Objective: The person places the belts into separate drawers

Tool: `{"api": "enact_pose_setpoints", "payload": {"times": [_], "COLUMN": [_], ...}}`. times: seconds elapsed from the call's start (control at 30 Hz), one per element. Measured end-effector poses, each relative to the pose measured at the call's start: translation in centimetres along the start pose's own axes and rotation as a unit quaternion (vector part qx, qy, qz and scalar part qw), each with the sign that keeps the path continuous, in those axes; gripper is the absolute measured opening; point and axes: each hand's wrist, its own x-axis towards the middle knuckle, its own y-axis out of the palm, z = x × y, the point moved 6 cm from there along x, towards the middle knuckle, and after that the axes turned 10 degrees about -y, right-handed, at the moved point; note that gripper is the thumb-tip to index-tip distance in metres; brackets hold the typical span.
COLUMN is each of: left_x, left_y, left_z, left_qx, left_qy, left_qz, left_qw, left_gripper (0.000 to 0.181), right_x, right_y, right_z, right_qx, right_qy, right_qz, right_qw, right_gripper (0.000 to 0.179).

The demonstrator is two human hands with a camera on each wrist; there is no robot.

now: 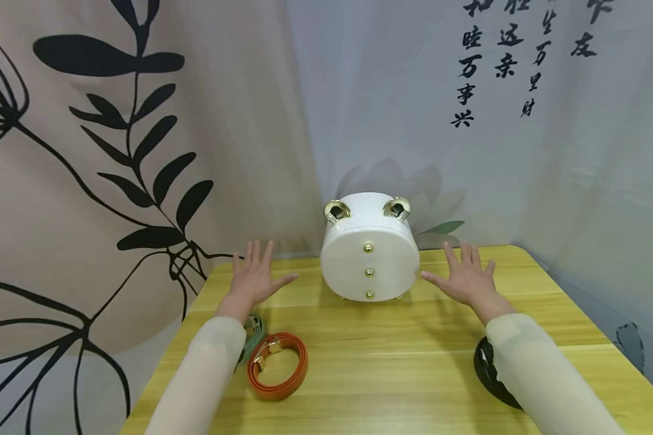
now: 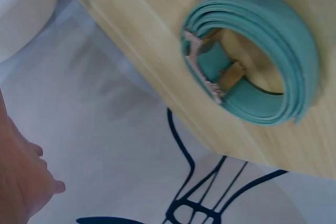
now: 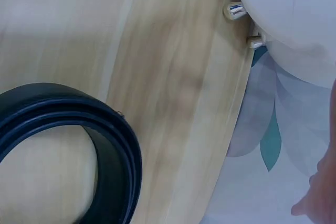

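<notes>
A white oval box (image 1: 370, 266) with gold knobs down its front and two gold rings on top stands on small gold feet at the back of the table. My left hand (image 1: 253, 280), fingers spread, hovers to its left and holds nothing. On the other side my right hand (image 1: 470, 280) is spread the same way, its thumb pointing at the box. A coiled orange belt (image 1: 299, 368) and a coiled green belt (image 2: 299, 51) with a metal buckle lie near my left forearm. Partly hidden under my right forearm is a coiled black belt (image 3: 128, 150).
The yellow wooden table (image 1: 381, 362) ends just behind the box. Beyond it hangs a pale curtain (image 1: 250, 151) printed with dark plants and black writing.
</notes>
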Motion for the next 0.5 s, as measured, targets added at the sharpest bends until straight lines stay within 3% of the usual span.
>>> {"api": "enact_pose_setpoints", "payload": {"times": [0.5], "left_x": [2.0], "left_y": [-2.9], "left_z": [-2.3], "left_qx": [-0.036], "left_qy": [0.012], "left_qz": [-0.014], "left_qw": [0.9992], "left_gripper": [0.11], "right_x": [0.8], "right_y": [-1.5], "right_z": [-0.1], "right_qx": [0.023], "right_qy": [0.015], "right_qz": [-0.006], "right_qw": [0.9996], "right_gripper": [0.107]}}
